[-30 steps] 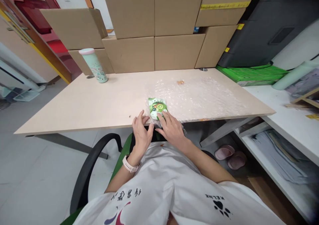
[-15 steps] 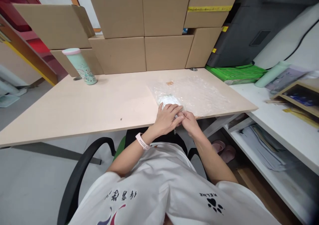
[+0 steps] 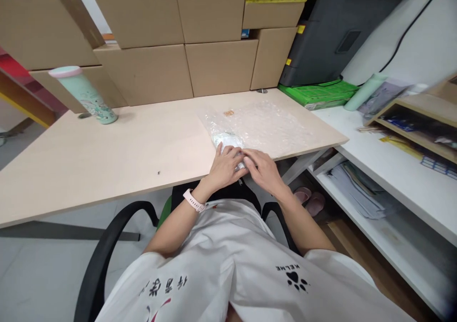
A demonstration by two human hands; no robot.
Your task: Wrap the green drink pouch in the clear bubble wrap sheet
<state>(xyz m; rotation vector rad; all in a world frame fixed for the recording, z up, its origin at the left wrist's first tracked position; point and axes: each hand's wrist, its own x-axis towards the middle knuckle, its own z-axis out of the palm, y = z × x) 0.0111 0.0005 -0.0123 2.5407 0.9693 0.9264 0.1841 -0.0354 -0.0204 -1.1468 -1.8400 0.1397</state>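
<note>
A white bundle (image 3: 224, 139), its kind unclear, lies at the front edge of the table on a sheet of clear bubble wrap (image 3: 271, 124). My left hand (image 3: 227, 164), with a pink band at the wrist, rests palm down on the bundle with its fingers stretched out. From the right, my right hand (image 3: 263, 169) reaches over the near side of the same bundle. Its fingers are extended and its fingertips meet those of the left hand. Both hands cover much of the bundle's near part.
A mint-green tumbler (image 3: 87, 96) with a pink lid stands at the table's left. Cardboard boxes (image 3: 221, 67) line the back. To the right are a green package (image 3: 321, 92), a dark grey case (image 3: 321, 36) and a white side desk (image 3: 407, 170) with a wooden organizer.
My right hand has turned from closed fingers at the bundle's near edge to flat, extended fingers on top. My left hand stays on the bundle. The camera view has shifted right.
</note>
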